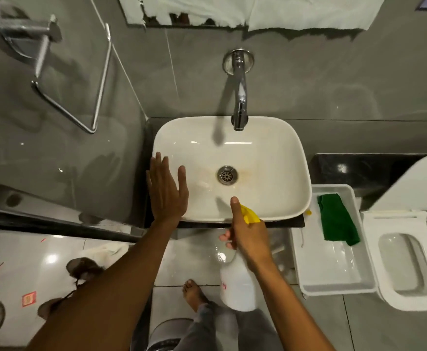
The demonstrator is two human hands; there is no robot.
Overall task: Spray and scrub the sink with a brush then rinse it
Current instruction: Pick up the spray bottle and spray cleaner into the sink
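A white oval sink point(270, 153) sits on a dark counter, with a metal drain point(227, 175) in the middle and faint orange stains around it. A chrome tap point(239, 97) juts from the wall over the basin, and no water runs. My right hand point(248, 236) grips a white spray bottle point(235, 285) with a yellow nozzle point(251, 215), held at the sink's near rim and aimed into the basin. My left hand point(166, 188) hovers flat with fingers spread over the sink's left rim. No brush is visible.
A white tray point(334, 269) with a green cloth point(338, 219) stands right of the sink. A toilet point(407, 259) with its lid up lies further right. Glass panel and chrome towel rail point(68, 107) at left. My bare foot point(194, 295) and shoes point(83, 269) are on the tiled floor.
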